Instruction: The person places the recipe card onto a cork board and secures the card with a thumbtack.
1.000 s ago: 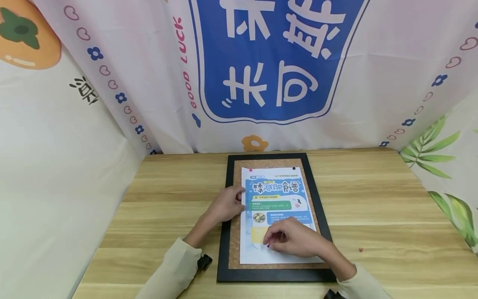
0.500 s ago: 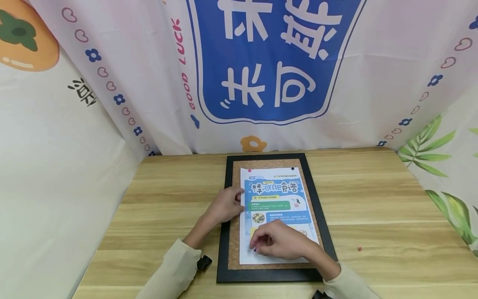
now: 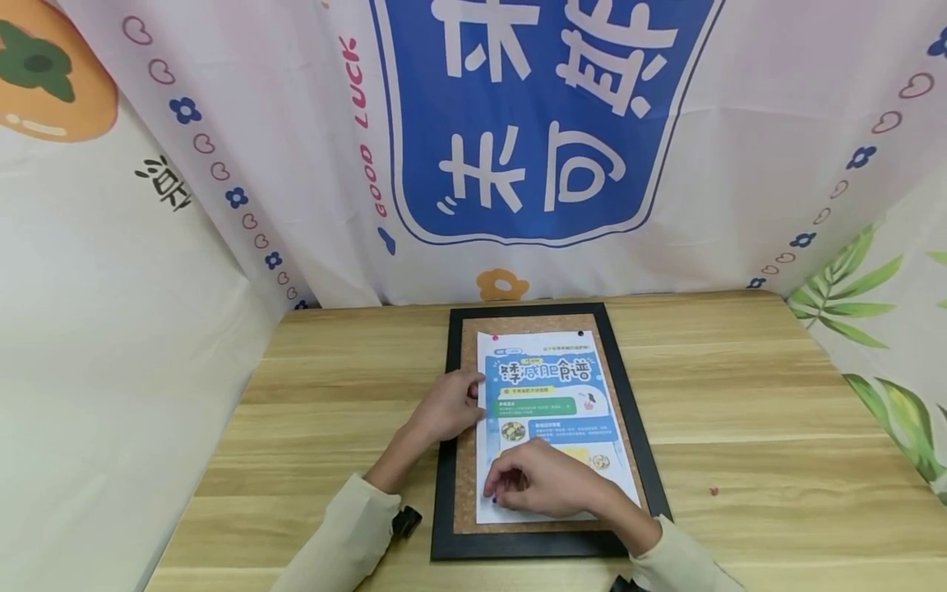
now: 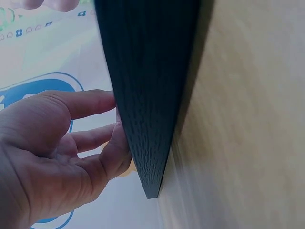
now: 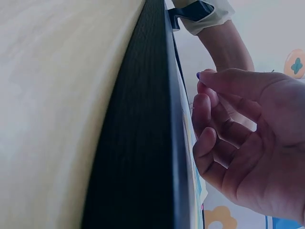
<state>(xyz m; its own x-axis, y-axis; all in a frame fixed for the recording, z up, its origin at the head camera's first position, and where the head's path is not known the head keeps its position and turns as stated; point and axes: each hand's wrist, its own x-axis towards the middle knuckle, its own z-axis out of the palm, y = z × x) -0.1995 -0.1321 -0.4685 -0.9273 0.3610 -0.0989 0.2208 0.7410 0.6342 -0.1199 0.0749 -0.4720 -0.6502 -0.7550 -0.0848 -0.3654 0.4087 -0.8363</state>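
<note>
A printed poster (image 3: pixel 551 386) lies on a cork board (image 3: pixel 466 493) with a black frame (image 3: pixel 533 547). A pink push pin (image 3: pixel 495 338) and a black push pin (image 3: pixel 580 334) sit at its top corners. My left hand (image 3: pixel 446 404) rests over the frame's left side, its fingertips touching the poster's left edge. Near the poster's lower left corner, my right hand (image 3: pixel 543 477) pinches a small purple push pin (image 5: pixel 198 75) between thumb and index finger. Whether the pin's point touches the paper is hidden.
The board lies on a wood-grain table (image 3: pixel 333 395). A tiny red-pink piece (image 3: pixel 713 491) lies on the table to the right of the frame. Behind the table's far edge hangs a printed curtain (image 3: pixel 318 164).
My right hand has moved left across the lower part of the poster with the push pin, toward the lower left corner. The left hand has stayed at the left edge.
</note>
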